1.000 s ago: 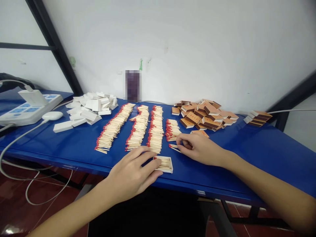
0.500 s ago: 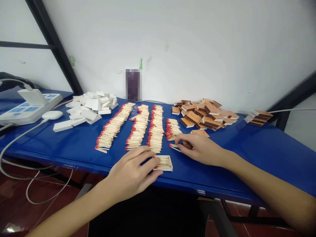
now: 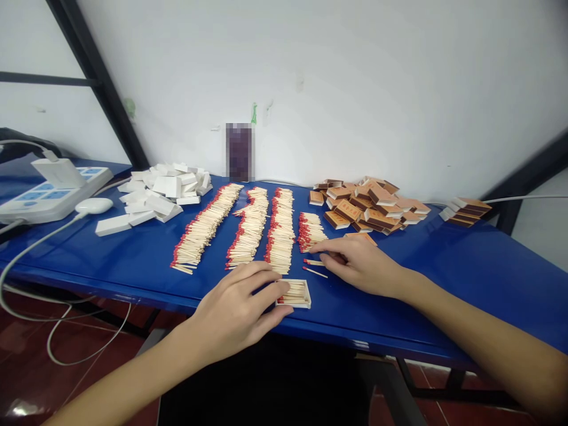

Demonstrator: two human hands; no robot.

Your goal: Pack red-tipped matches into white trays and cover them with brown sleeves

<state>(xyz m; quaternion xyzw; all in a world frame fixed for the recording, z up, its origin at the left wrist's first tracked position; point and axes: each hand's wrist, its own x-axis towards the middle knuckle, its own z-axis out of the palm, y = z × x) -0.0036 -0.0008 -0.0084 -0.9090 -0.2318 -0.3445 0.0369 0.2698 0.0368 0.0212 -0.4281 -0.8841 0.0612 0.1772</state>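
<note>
My left hand (image 3: 242, 310) grips a small white matchbox tray (image 3: 307, 294) at the table's front edge, fingers over its left end and thumb along the near side. Matches (image 3: 295, 291) lie lengthwise in the tray, their red heads partly under my fingers. My right hand (image 3: 364, 266) is over the table by a short row of red-tipped matches (image 3: 310, 228), index finger and thumb apart. Below its fingertips a loose match (image 3: 315, 273) lies on the blue surface, with another close to the thumb. No match shows between the fingers.
Three longer rows of matches, one being the left row (image 3: 206, 228), run toward the wall. White trays (image 3: 166, 186) are heaped at left, orange-brown matchbox sleeves (image 3: 373, 204) at right. A stack of matchboxes (image 3: 468, 210), a power strip (image 3: 57, 192) and white cables (image 3: 35, 254) are also here.
My right index finger has lifted and moved slightly left, parting from the thumb. The loose matches beneath it have spread apart. My left hand stays on the tray.
</note>
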